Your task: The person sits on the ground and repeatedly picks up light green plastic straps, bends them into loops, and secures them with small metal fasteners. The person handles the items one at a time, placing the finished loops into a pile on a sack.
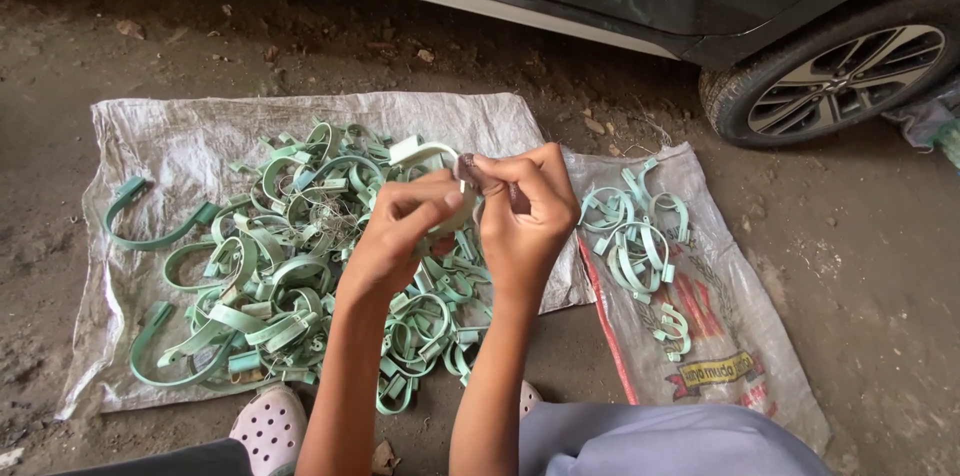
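A person is sitting on dirt ground and looking down at both bare hands, which are meeting above a big pile (pixel 300 256) of pale green metal clamps on a grey sack (pixel 150 151). The left hand (pixel 400 236) is pinching one clamp (pixel 428 154) with fingers curled tight, holding it just over the pile's far right edge. The right hand (pixel 525 211) is pressing against it from the right, fingertips pinched narrow on a small dark piece (pixel 468 170) at the clamp's end; what that piece is cannot be made out. The step in hand appears to be fitting or working that piece at the clamp, which seems to call for steady, fine finger pressure. Right of the pile, a smaller clamp heap (pixel 640 231) is lying on a printed sack (pixel 730 336). Beyond the pile, a car wheel (pixel 840 81) is standing. A pink shoe (pixel 270 426) is resting at the pile's near edge.
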